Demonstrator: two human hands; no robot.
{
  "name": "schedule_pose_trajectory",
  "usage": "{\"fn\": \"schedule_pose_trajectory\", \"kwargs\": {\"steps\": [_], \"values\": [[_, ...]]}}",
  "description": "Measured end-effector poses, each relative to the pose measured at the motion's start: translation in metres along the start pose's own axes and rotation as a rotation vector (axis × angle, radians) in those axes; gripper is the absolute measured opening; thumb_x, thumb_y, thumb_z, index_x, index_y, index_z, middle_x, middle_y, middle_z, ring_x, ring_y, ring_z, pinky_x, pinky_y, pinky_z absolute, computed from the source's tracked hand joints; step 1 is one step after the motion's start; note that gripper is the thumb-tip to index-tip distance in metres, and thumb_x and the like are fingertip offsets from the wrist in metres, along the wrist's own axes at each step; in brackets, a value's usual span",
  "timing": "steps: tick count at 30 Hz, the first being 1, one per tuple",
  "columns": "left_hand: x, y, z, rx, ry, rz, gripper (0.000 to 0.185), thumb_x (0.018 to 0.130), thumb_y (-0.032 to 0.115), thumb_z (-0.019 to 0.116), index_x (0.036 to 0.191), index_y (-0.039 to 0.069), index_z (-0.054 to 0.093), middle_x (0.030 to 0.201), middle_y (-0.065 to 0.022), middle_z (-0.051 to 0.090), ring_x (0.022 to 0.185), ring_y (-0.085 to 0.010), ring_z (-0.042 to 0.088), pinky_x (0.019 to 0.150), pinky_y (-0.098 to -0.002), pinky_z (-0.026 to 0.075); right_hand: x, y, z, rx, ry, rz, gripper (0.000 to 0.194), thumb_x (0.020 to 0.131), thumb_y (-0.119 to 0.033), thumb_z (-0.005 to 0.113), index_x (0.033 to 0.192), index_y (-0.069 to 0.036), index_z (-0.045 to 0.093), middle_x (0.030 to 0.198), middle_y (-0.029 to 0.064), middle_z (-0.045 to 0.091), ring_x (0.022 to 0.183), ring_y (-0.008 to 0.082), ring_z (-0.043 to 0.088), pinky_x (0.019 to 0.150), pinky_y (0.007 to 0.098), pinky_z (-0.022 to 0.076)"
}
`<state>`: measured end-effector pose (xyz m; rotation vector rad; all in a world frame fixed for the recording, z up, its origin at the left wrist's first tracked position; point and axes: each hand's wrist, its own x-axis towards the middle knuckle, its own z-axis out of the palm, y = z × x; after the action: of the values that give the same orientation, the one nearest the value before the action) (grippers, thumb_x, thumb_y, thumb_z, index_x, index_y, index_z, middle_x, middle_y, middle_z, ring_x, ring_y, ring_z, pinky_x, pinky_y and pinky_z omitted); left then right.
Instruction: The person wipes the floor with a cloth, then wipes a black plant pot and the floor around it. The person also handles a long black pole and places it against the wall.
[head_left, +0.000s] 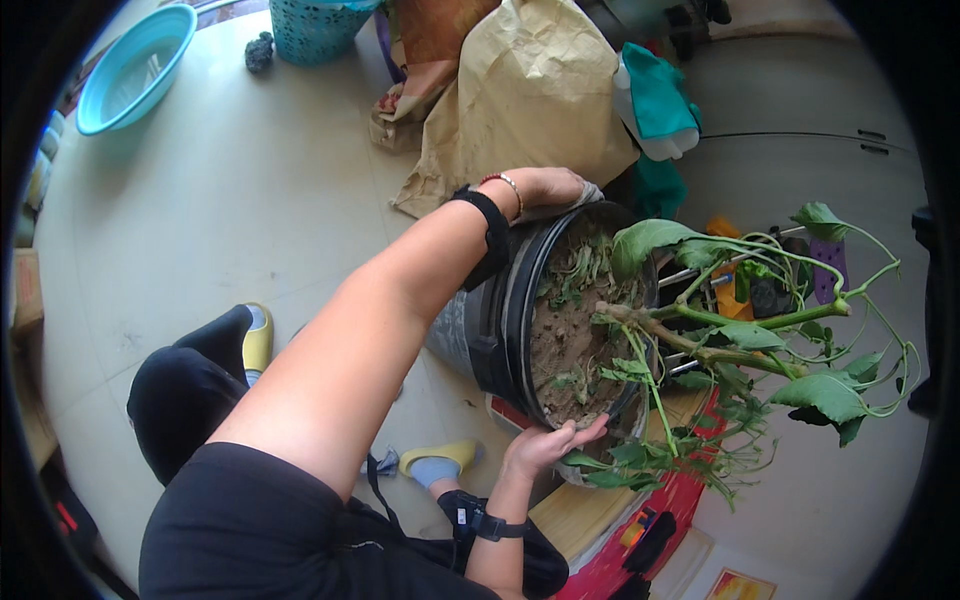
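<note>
A black plastic plant pot (516, 300) leans over, its mouth turned towards the right. Dry brown soil (574, 337) and wilted leaves fill the mouth, and a thick-stemmed green plant (720, 330) grows out sideways with drooping leaves. My left hand (551, 186) reaches over the pot's far side, holding a greyish cloth (589, 196) against the outside near the rim; its fingertips are partly hidden. On the near side, my right hand (551, 446) supports the lower rim, palm up, with the fingers stretched along the edge.
A large brown paper sack (532, 97) stands behind the pot, beside a white plastic jug (660, 142) with a teal cloth (660, 90). A turquoise basin (139, 71) and patterned bin (319, 30) are at upper left. Low wooden board (592, 510) and red sheet (637, 517) lie at lower right.
</note>
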<state>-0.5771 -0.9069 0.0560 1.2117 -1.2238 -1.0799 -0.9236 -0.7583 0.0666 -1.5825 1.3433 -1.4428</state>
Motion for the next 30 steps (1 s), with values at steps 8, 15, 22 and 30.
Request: {"fn": "schedule_pose_trajectory", "kwargs": {"steps": [8, 15, 22, 30], "values": [[-0.027, -0.009, 0.010, 0.090, 0.149, 0.141, 0.044, 0.099, 0.032, 0.041, 0.125, 0.003, 0.062, 0.127, -0.0164, 0.065, 0.118, -0.0300, 0.058, 0.104, -0.0362, 0.041, 0.002, 0.008, -0.008, -0.136, -0.028, -0.045, 0.065, 0.096, -0.021, 0.036, 0.156, -0.007, 0.017, 0.163, 0.0193, -0.008, 0.151, 0.0287, 0.002, 0.121, 0.0454, 0.0106], [-0.102, -0.015, 0.036, -0.134, 0.364, -0.037, 0.047, 0.098, 0.037, 0.049, 0.121, -0.001, 0.064, 0.115, -0.0225, 0.069, 0.110, -0.0323, 0.064, 0.096, -0.0373, 0.047, 0.004, 0.012, -0.010, -0.372, -0.012, -0.134, 0.057, 0.099, -0.022, 0.032, 0.152, -0.001, 0.026, 0.163, 0.0213, 0.006, 0.152, 0.0312, -0.006, 0.121, 0.0450, 0.0034], [-0.169, 0.000, 0.099, -0.094, 0.606, 0.068, 0.042, 0.101, 0.025, 0.047, 0.134, 0.000, 0.056, 0.144, -0.0282, 0.046, 0.137, -0.0377, 0.042, 0.113, -0.0363, 0.035, 0.005, 0.014, -0.007, -0.412, 0.054, -0.141, 0.054, 0.099, -0.020, 0.033, 0.149, 0.000, 0.031, 0.161, 0.0162, 0.019, 0.152, 0.0342, -0.001, 0.121, 0.0468, 0.0062], [-0.229, 0.010, 0.158, 0.123, 0.725, 0.144, 0.056, 0.078, -0.007, 0.046, 0.134, 0.000, 0.055, 0.146, -0.0227, 0.046, 0.131, -0.0388, 0.049, 0.109, -0.0402, 0.041, 0.004, 0.014, -0.008, -0.397, 0.035, -0.185, 0.054, 0.096, -0.020, 0.036, 0.146, 0.000, 0.036, 0.160, 0.0206, 0.019, 0.151, 0.0353, 0.004, 0.120, 0.0493, 0.0074]]}}
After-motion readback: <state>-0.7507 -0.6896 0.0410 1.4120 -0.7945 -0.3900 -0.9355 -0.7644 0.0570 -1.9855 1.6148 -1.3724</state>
